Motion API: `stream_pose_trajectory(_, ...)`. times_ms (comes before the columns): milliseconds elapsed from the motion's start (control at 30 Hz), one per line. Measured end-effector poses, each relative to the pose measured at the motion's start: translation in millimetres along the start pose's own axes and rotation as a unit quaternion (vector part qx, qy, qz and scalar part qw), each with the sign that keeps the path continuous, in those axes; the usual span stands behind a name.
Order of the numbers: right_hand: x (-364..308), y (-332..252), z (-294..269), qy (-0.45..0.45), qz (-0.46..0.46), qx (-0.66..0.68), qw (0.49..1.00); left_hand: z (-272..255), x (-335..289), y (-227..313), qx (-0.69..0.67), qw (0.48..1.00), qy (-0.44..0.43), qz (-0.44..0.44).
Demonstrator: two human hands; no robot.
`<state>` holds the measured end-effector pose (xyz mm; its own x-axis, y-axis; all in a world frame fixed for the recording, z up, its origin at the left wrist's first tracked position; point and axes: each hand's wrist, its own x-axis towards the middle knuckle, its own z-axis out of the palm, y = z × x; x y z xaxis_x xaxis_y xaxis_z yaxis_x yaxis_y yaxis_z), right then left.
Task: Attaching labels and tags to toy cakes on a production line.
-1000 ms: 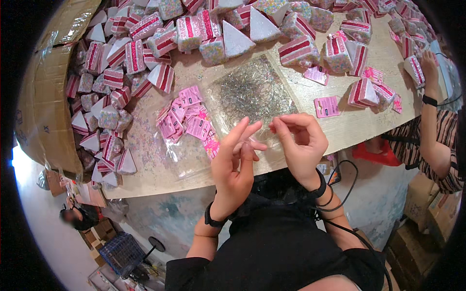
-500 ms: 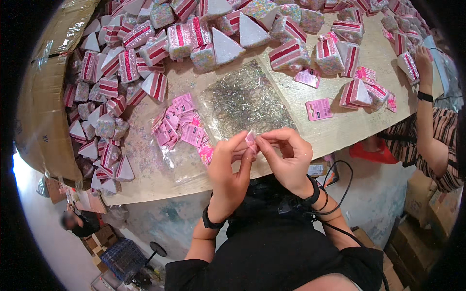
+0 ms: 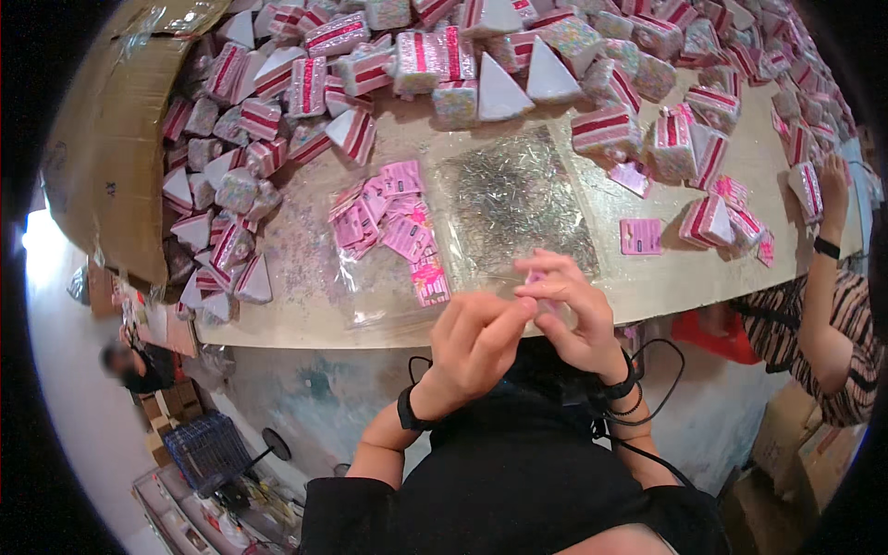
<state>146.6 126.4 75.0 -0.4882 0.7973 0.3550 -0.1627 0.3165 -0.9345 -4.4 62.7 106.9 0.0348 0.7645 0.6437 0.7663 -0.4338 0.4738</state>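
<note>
My left hand (image 3: pixel 479 340) and my right hand (image 3: pixel 578 313) meet over the table's front edge, in front of a clear bag of thin metal pieces (image 3: pixel 518 199). Between the fingers of the right hand a bit of a small pink card (image 3: pixel 535 277) shows; the rest is covered. The left thumb and fingertips are pinched together right beside it, and what they hold is hidden. Left of the metal pieces lies another clear bag with a heap of pink cards (image 3: pixel 404 239). A single pink card (image 3: pixel 640 237) lies flat on the right.
Cake-slice-shaped pieces (image 3: pixel 453 65) in pink, red and white are piled along the back and left. A cardboard box (image 3: pixel 111 176) borders the left side. At far right a co-worker's hand (image 3: pixel 834 176) touches a slice. A black cable (image 3: pixel 683 370) loops by my right wrist.
The whole view has shifted, so the table's things sit farther right. My left hand has turned, its fingertips now pinched beside the right hand. The pink card is more covered by my right fingers.
</note>
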Motion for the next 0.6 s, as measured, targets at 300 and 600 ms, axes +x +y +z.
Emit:
stream_pose_trajectory(300, 6.8, -10.7, -15.1, -0.197, -0.078, -0.057, 0.976, -38.3, 6.6, -10.4, 0.007, 0.987, -0.120, 0.109)
stream_pose_trajectory(600, 12.9, -25.6, -13.0, -0.306, -0.037, -0.061, 0.949, -62.0, 11.5, -18.6, 0.043, 0.954, -0.220, 0.199)
